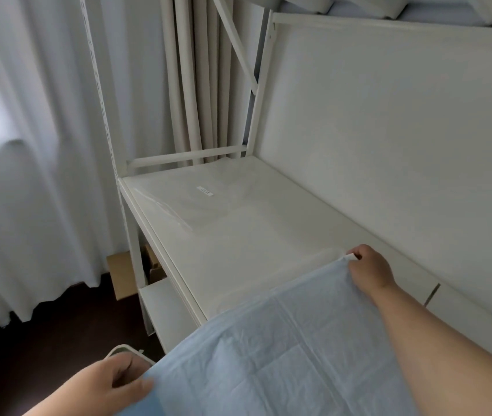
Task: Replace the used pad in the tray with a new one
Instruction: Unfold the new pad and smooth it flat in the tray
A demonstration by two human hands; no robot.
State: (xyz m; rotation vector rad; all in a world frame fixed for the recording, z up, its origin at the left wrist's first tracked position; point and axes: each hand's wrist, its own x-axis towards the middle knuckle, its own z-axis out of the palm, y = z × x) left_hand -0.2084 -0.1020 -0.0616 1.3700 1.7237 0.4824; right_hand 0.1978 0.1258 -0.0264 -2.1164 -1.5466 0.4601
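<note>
A light blue quilted pad [283, 349] is spread between my two hands, low in the head view. My right hand [369, 270] pinches its far corner just above the white shelf surface [253, 235]. My left hand [115, 382] grips the pad's near left corner at the bottom left. Beside my left hand a rounded white rim [132, 351] shows, possibly the tray, mostly hidden by the pad.
A clear plastic pack with a small label [205, 191] lies on the far end of the shelf. The shelf frame post [109, 145] stands against white curtains [28, 145]. A cardboard box [124, 276] sits on the dark floor under the shelf.
</note>
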